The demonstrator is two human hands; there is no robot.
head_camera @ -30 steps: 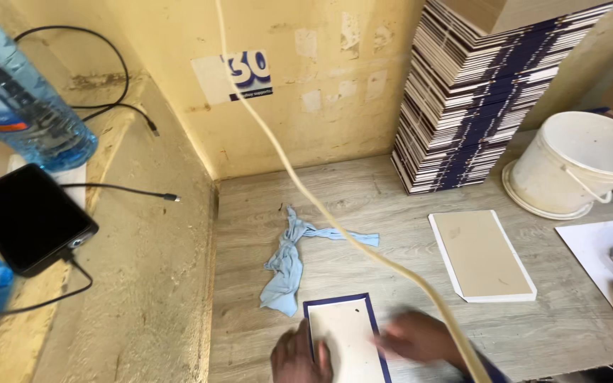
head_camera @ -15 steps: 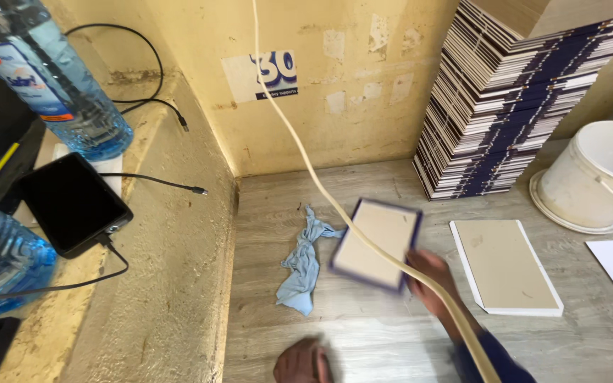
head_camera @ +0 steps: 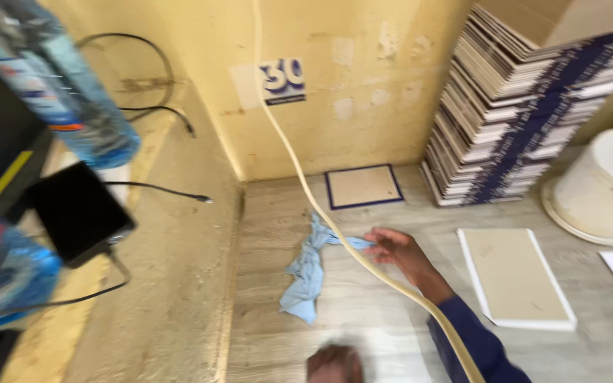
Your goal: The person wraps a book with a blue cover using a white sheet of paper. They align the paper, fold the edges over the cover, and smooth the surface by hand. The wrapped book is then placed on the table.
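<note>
A small board with a dark blue border [head_camera: 362,186] lies flat on the wooden table [head_camera: 391,312], close to the yellow wall. My right hand [head_camera: 399,250] hovers in front of it, fingers apart and empty, beside a crumpled light blue cloth [head_camera: 308,271]. My left hand [head_camera: 335,364] shows blurred at the bottom edge; what it does is unclear. A beige hose [head_camera: 299,170] runs down across the view over my right arm.
A tall stack of blue-edged boards [head_camera: 516,113] stands at the back right, a white bucket [head_camera: 604,186] beside it. A white-edged board [head_camera: 516,276] lies at the right. On the left ledge are plastic water bottles [head_camera: 72,92], a dark phone [head_camera: 76,209] and cables.
My right hand carried the blue-bordered board from the table's near edge to the wall and let it go. The view has swung leftward and forward.
</note>
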